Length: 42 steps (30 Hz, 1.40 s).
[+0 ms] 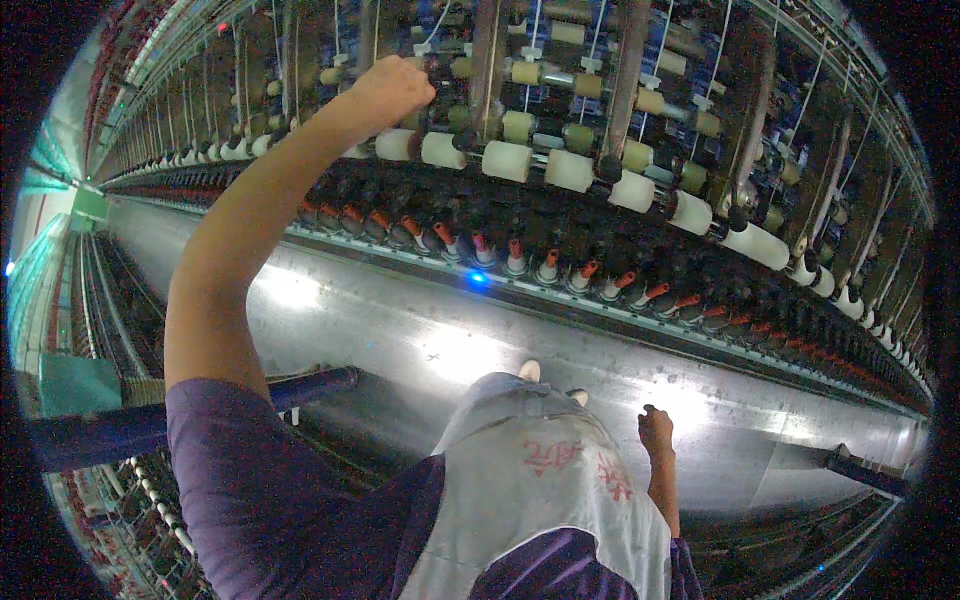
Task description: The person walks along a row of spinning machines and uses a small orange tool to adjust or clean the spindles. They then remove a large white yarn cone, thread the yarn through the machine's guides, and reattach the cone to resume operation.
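Note:
My left hand [395,87] is raised at the upper left, in front of the drafting rollers of a spinning frame. Its fingers are curled closed, and whatever they pinch is hidden. Just below it runs a row of white rollers [506,161]; smaller yellowish rollers [525,73] sit behind. Lower down stands a line of spindles with red-orange bobbins [515,252]. My right hand [656,432] hangs low on the right, away from the machine and over the metallic floor. Its fingers are closed around a small dark thing [650,408], too small to name.
A blue light [478,279] glows on the rail [600,318] below the bobbins. The shiny grey floor [360,325] runs along the aisle. A dark blue bar [190,418] lies at the left, with a second machine behind me. My light-coloured apron [520,480] shows at the bottom.

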### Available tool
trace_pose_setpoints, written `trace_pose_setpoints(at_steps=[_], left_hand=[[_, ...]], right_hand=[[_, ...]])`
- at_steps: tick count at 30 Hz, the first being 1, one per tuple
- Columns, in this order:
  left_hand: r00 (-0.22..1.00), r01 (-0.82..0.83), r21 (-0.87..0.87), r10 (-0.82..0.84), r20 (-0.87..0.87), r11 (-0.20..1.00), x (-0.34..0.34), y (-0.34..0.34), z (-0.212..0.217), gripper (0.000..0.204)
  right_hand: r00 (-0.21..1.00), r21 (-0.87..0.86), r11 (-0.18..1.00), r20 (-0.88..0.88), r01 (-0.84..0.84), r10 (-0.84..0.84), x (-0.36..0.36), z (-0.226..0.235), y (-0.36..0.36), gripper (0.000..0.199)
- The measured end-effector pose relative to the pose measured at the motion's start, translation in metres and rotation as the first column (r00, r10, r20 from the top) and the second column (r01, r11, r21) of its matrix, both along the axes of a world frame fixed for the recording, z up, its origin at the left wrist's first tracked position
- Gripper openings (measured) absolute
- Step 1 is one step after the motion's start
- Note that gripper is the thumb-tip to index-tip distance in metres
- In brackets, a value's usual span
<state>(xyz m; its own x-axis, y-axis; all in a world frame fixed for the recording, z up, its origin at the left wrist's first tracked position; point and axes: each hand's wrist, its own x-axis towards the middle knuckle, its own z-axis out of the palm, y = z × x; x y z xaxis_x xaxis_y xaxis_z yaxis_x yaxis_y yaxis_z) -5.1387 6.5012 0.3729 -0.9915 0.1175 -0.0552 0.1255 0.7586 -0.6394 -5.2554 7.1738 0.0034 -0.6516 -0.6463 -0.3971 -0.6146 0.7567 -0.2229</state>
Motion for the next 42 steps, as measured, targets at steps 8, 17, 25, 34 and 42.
trace_pose_setpoints(at_steps=[8, 17, 25, 34, 42], left_hand=[[0.987, -0.159, 0.312, 0.159, 0.023, 0.937, -0.001, 0.015, 0.035, 0.016], [0.512, 0.228, 0.878, 0.715, -0.477, 0.422, 0.063, 0.075, 0.049, 0.024], [0.880, 0.158, 0.980, 0.467, -0.085, -0.119, 0.015, 0.181, 0.005, 0.026], [0.975, 0.012, 0.990, 0.219, -0.044, 0.142, -0.056, 0.328, 0.019, 0.040], [0.866, -0.250, 0.937, 0.490, 0.104, 0.244, -0.111, 0.443, 0.010, 0.047]], right_hand=[[0.991, 0.113, 0.985, 0.031, 0.129, -0.133, 0.014, 0.000, 0.048, 0.031], [0.876, 0.002, 0.880, 0.096, 0.475, -0.473, 0.024, 0.064, 0.078, 0.015], [0.677, -0.484, 0.869, -0.605, 0.107, -0.420, -0.091, 0.241, 0.024, 0.023], [0.412, -0.901, 0.290, -0.410, -0.324, -0.814, -0.188, 0.487, 0.112, 0.025], [-0.483, -0.629, 0.658, -0.461, -0.414, -0.745, -0.311, 0.626, 0.306, 0.057]])
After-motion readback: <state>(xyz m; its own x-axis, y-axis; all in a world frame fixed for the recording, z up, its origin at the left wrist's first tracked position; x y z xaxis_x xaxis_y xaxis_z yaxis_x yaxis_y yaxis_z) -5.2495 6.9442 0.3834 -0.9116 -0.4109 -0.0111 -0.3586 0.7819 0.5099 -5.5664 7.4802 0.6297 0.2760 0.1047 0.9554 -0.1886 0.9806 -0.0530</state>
